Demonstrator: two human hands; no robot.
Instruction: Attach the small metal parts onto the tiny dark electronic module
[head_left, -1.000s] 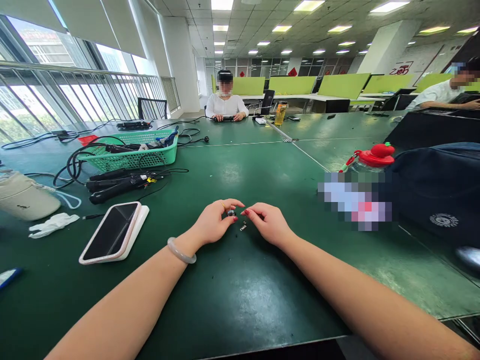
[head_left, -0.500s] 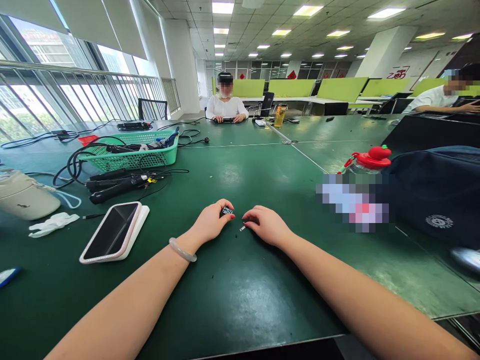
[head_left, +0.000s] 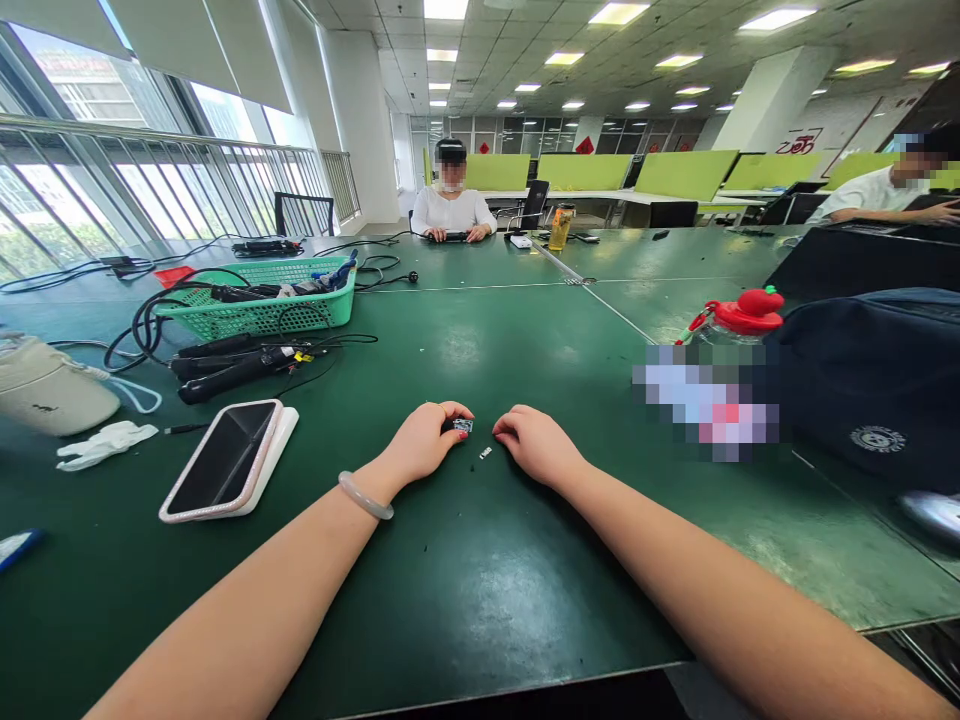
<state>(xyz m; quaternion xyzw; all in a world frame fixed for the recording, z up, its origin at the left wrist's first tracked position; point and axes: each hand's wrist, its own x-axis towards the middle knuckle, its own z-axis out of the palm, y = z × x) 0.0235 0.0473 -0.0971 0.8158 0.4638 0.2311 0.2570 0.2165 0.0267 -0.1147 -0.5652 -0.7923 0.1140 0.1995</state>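
My left hand [head_left: 429, 440] is closed in a pinch on a small circuit board [head_left: 463, 426], dark with pale markings, held just above or against the green table. Fingers cover part of it. My right hand [head_left: 538, 445] rests to the right with thumb and fingers curled together, and I see nothing between them. Between the two hands a tiny whitish metal piece [head_left: 485, 453] lies on the tabletop, apart from the right fingertips. A small dark speck [head_left: 472, 468] is just beside it.
To the left are a phone [head_left: 225, 455] on a white box, a crumpled tissue [head_left: 105, 443], black cabled devices [head_left: 240, 370] and a green basket [head_left: 262, 312]. On the right stand a red-lidded bottle [head_left: 746, 312] and a dark bag [head_left: 870, 370]. A person [head_left: 452, 205] sits opposite.
My right fingers have drawn slightly right and away from the tiny whitish piece, which now lies free. The circuit board has tilted and shifted a little right in my left hand, showing more of its face.
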